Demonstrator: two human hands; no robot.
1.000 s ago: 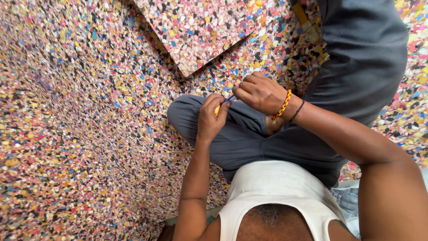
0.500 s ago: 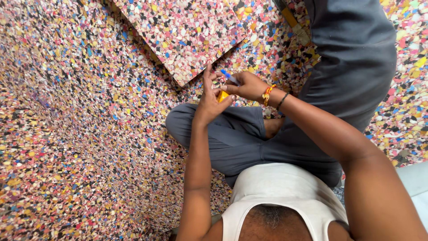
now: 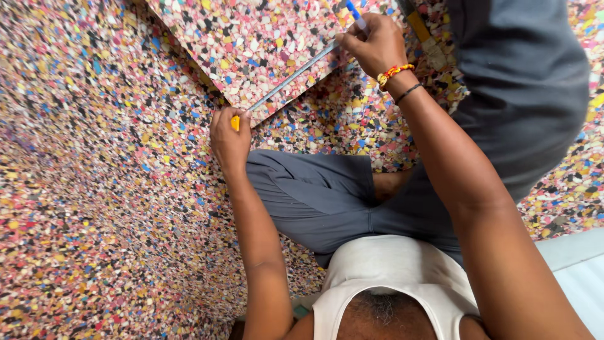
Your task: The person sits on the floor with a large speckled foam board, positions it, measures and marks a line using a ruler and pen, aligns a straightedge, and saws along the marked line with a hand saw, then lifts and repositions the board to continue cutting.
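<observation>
My left hand [image 3: 229, 141] presses a small yellow tape measure case [image 3: 234, 123] against the near corner of a speckled multicolour foam slab [image 3: 251, 44]. The metal tape blade [image 3: 292, 77] runs along the slab's edge up to my right hand [image 3: 371, 44]. That hand pinches the blade's far end and also holds a blue pen [image 3: 354, 11] pointing upward. Coloured thread bands circle my right wrist [image 3: 395, 72]. I sit cross-legged in grey trousers [image 3: 314, 195] on the foam.
A large sheet of the same speckled foam [image 3: 94, 189] covers the whole surface under and around me. A yellow-handled tool [image 3: 420, 28] lies beside the slab near my right hand. A pale blue surface [image 3: 576, 271] shows at the lower right.
My hands have moved apart: the right hand drew the tape out up and to the right along the slab's edge, while the left hand settled the yellow case at the near corner.
</observation>
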